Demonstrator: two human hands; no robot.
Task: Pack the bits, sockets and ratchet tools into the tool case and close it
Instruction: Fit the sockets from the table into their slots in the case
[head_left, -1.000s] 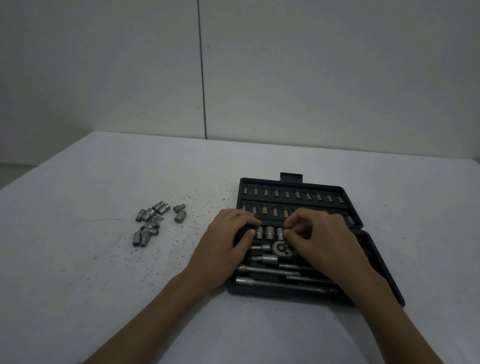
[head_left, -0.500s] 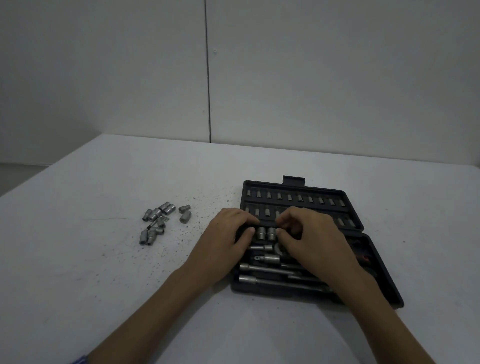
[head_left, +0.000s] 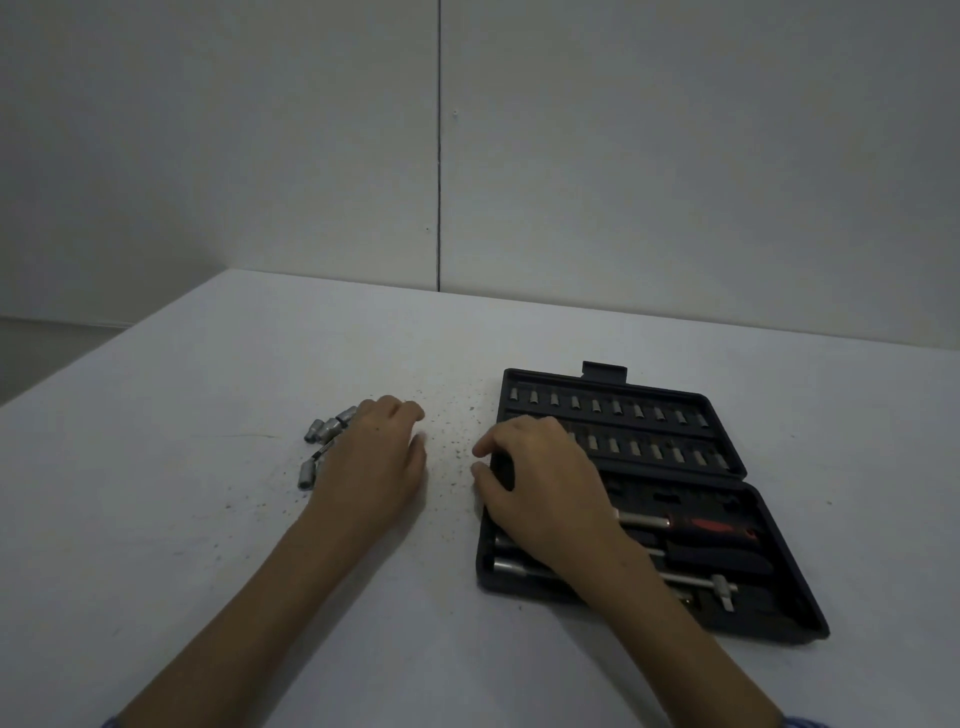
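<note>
Left grip: the left hand (head_left: 371, 462) is laid over the loose sockets (head_left: 324, 434) on the counter (head_left: 208, 545), fingers bent downward; whether a socket is held under them cannot be told.
Right grip: the right hand (head_left: 545, 488) is rested on the left end of the tool case (head_left: 769, 587), fingers curled at its left edge; nothing can be seen pinched, and whether the edge is clasped cannot be told.
Tool case: lain open and flat on the counter, right of centre, its latch tab at the far edge.
Bits: two rows of small bits (head_left: 615, 408) are seated in the far half of the case.
Near half: a red-and-black handled driver (head_left: 711, 526), a sliding T-bar (head_left: 722, 590) and long extension bars (head_left: 519, 566) are seated in their slots.
Loose sockets: a small cluster is left on the counter, well apart from the case, partly hidden by the left hand.
Counter: pale, scattered with dark specks (head_left: 457, 447) between the hands.
Wall: plain panels (head_left: 675, 156) are joined by a vertical seam.
</note>
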